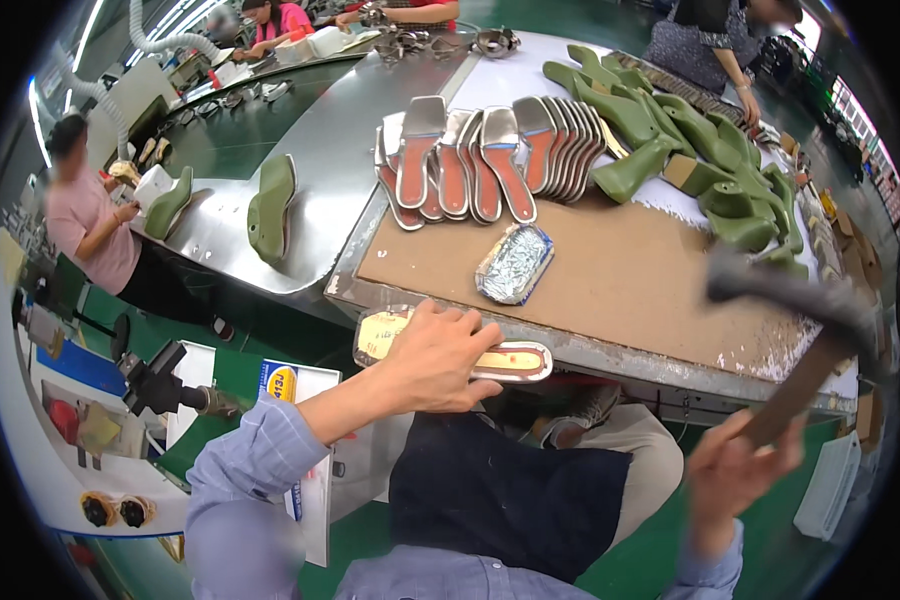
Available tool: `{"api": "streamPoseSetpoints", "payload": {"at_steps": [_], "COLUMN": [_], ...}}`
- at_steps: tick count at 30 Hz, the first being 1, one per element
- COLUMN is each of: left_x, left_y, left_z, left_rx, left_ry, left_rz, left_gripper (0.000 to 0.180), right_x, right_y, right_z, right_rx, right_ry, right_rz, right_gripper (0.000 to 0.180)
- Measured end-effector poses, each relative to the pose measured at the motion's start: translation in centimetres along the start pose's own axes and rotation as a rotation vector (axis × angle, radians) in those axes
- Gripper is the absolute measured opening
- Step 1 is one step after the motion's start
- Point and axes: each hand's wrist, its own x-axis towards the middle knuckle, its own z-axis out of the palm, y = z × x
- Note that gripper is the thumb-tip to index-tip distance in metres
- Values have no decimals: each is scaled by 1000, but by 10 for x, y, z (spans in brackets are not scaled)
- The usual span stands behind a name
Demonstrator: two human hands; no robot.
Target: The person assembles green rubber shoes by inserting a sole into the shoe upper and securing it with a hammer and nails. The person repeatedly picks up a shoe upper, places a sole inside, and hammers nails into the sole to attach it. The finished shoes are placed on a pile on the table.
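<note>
My left hand (438, 352) lies over the middle of a shoe last with an insole on its upturned sole (520, 362), fingers wrapped across it. The last rests at the bench's near edge; its pale yellow centre has a reddish border and white rim. Part of it is hidden under the hand. Out to the right, my right hand (738, 465) is closed round the handle of a hammer (798, 385), raised and smeared by motion. Just beyond the last lies a block wrapped in silvery foil (515, 265).
Red-and-silver insoles (452, 165) stand in overlapping rows on the brown board (610, 270). Green shoe lasts (660, 130) are heaped at the back right. Two more green lasts, one nearer (270, 210), stand on the metal table (315, 180). Co-workers sit left and far.
</note>
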Motion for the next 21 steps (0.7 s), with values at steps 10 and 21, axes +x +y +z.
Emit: {"api": "streamPoseSetpoints", "payload": {"at_steps": [10, 21], "left_x": [-4, 15], "left_y": [-2, 8], "left_z": [4, 12], "left_rx": [5, 4], "left_ry": [57, -39], "left_rz": [29, 48], "left_gripper": [53, 63], "right_x": [-15, 2], "right_y": [-9, 84], "right_z": [3, 37], "right_rx": [-20, -941], "right_ry": [-90, -290], "right_rz": [91, 61], "right_gripper": [25, 49]}}
